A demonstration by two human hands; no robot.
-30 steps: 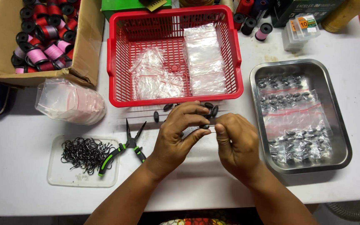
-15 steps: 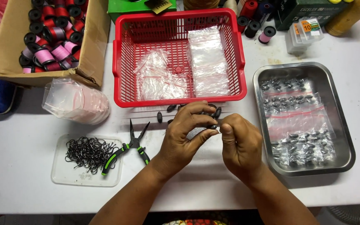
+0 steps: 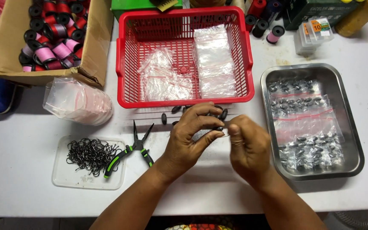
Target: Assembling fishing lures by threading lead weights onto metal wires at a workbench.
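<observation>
Both hands meet at the desk's (image 3: 30, 204) middle — the left hand (image 3: 190, 136) and right hand (image 3: 245, 147) pinched together on a small black oval sinker (image 3: 219, 128), fingertips touching. About six more loose sinkers (image 3: 164, 118) lie just behind, before the red plastic basket (image 3: 120, 76) of clear bags. Roughly four filled bags already rest in the steel tray (image 3: 354, 140) — some packing looks done, some left. One pair of green-handled pliers (image 3: 128, 152) overlaps a clear lid of black hooks (image 3: 90, 154).

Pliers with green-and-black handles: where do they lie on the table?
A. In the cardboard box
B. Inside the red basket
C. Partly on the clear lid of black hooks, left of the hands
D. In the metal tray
C: the pliers rest with one handle over the clear lid of black hooks, just left of the left hand.
</observation>
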